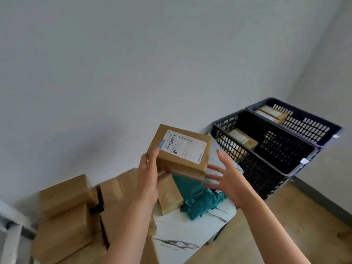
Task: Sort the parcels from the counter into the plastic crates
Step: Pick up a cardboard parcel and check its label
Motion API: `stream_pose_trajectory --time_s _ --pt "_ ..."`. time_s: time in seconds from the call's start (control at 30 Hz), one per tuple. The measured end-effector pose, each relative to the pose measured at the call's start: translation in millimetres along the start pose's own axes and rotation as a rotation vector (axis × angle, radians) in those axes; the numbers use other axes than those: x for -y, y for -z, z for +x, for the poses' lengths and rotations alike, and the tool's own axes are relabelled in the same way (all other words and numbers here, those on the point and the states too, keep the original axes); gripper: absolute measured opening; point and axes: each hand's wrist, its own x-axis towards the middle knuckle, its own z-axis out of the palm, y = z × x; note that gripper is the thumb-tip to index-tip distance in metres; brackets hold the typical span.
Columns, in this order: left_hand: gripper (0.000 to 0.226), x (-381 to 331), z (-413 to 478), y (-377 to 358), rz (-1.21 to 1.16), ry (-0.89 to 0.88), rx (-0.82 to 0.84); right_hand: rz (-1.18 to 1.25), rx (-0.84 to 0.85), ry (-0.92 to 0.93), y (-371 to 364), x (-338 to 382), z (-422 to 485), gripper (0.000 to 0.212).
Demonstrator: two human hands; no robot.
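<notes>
The left hand (147, 180) grips a brown parcel (181, 159) at its left edge, thumb lying on the top face and fingers curled underneath. The parcel is held in the air above the counter (181, 229), tilted, with its white label (185, 145) facing up. The right hand (226, 180) is spread wide, fingers straight and apart, just beside the parcel's lower right corner. Its fingertips seem to touch that corner, though the blur makes it hard to be sure.

Below the parcel, on the white marbled counter, lie a small brown box (169, 195) and a crumpled teal bag (200, 199). A heap of brown boxes (64, 195) fills the left part of the counter.

To the right, at the counter's far end, a black crate (262, 174) and a blue crate (308, 128) stand side by side and touching, the blue one nearer the corner of the room. One labelled box (242, 138) lies in the black crate, and two more boxes (272, 113) lie in the blue one.
</notes>
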Motion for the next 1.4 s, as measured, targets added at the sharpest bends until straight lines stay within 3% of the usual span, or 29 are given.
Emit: stream_pose_trajectory --time_s 0.13,0.37,0.57,0.8,0.93,1.13,1.4 --pt "0.035 29 -6 -62 0.041 0.039 0.078 -0.049 -0.078 0.056 43 7 -12 0.070" --pt "0.039 60 -15 -177 0.129 0.050 0.174 -0.067 -0.225 0.147 159 48 -24 0.058" --pt "0.032 95 -34 -289 0.139 0.050 0.263 -0.075 -0.298 0.184 268 85 -43 0.056" --pt "0.038 137 -41 -384 0.137 0.081 0.330 -0.052 -0.391 0.197 366 105 -58 0.061" --pt "0.037 149 -30 -419 0.175 0.086 0.351 -0.021 -0.426 0.192 398 108 -48 0.074" --pt "0.038 167 15 -461 0.208 0.095 0.354 -0.003 -0.459 0.150 429 117 -7 0.063" --pt "0.037 174 142 -498 0.335 0.113 0.349 0.041 -0.395 -0.060 460 135 115 0.092"
